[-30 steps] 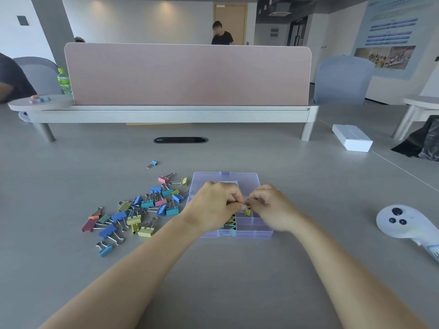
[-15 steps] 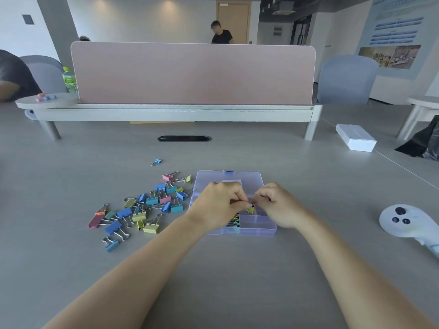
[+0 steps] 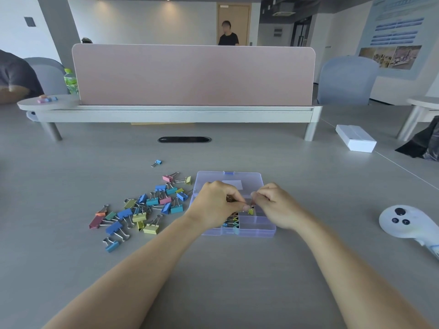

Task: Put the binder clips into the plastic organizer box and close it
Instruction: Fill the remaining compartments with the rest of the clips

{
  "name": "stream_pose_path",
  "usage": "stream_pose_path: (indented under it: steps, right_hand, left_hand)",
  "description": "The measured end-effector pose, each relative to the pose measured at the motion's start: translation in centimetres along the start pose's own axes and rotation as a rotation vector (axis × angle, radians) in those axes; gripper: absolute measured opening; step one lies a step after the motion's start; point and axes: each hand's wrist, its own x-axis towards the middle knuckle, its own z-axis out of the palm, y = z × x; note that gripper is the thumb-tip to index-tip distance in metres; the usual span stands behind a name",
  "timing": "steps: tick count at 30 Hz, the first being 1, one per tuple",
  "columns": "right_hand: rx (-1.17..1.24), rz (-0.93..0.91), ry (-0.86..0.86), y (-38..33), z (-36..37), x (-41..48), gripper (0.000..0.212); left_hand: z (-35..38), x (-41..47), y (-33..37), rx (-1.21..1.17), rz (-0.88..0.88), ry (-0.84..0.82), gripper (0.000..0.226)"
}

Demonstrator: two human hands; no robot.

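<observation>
1. Presently, the left hand (image 3: 217, 204) and right hand (image 3: 276, 205) meet over the plastic organizer box (image 3: 256, 230), both pinched shut on one yellow-green binder clip (image 3: 251, 211).
2. Box lies open on the table (image 3: 237, 269), lid (image 3: 213, 178) flat behind; some clips already sit in its front-left compartment.
3. Loose binder clips (image 3: 147, 208) remain left of the box, one blue stray (image 3: 156, 162) further back.
4. Risk: a spring-loaded clip may snap from pinched fingers and skitter off; unfolded handles could foul the lid on closing.
</observation>
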Motion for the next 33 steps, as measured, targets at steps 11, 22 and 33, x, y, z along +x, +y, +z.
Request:
stream_pose_path:
  steps: [11,22,33]
  right_hand:
    - [0.135,0.068,-0.095,-0.8,-0.3,-1.1,0.041]
    - [-0.021,0.079,-0.033,-2.7,0.4,-1.5,0.004]
    - [0.093,0.069,-0.004,-2.5,1.1,-0.7,0.005]
  left_hand:
    - [1.2,1.1,1.8,0.737,0.089,0.055,0.027]
    - [-0.1,1.3,0.8,0.458,0.033,-0.103,0.021]
    - [-7.4,3.8,-4.6,0.392,-0.071,0.245,0.043]
